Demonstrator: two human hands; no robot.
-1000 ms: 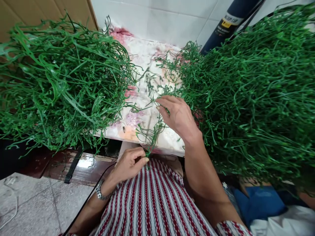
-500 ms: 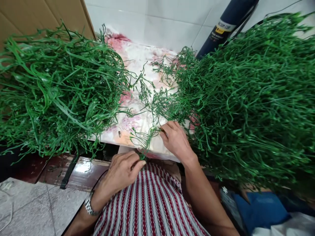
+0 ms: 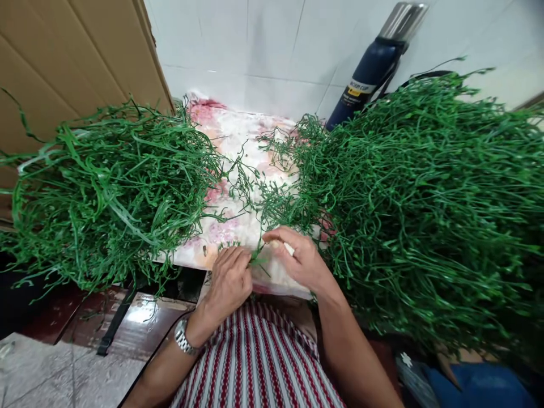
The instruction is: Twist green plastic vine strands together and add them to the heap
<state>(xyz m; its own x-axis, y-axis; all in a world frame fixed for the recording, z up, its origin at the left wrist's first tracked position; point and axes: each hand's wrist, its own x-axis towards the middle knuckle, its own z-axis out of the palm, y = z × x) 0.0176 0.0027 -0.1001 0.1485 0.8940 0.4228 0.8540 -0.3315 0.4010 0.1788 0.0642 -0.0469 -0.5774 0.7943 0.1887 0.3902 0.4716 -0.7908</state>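
Observation:
My left hand (image 3: 232,279) is closed around a small bunch of thin green plastic stems (image 3: 256,256) at the front of the covered table. Some of the stem tips show past its fingers. Close by on the right, my right hand (image 3: 297,255) pinches the end of a green stem between thumb and forefinger. A small pale patch shows between its fingers; I cannot make out what it is. Just beyond both hands lies a loose tangle of branched green stems (image 3: 278,204).
A big heap of green stems (image 3: 123,192) stands at left, a larger one (image 3: 425,215) at right. The flowered cloth (image 3: 225,229) covers the table. A dark blue vacuum flask (image 3: 361,73) leans by the tiled wall; a cardboard sheet (image 3: 76,51) stands at far left.
My left hand has risen from my lap onto the table edge, beside my right hand. My right hand has shifted slightly closer to me. The view has tilted up, showing the flask's metal cap.

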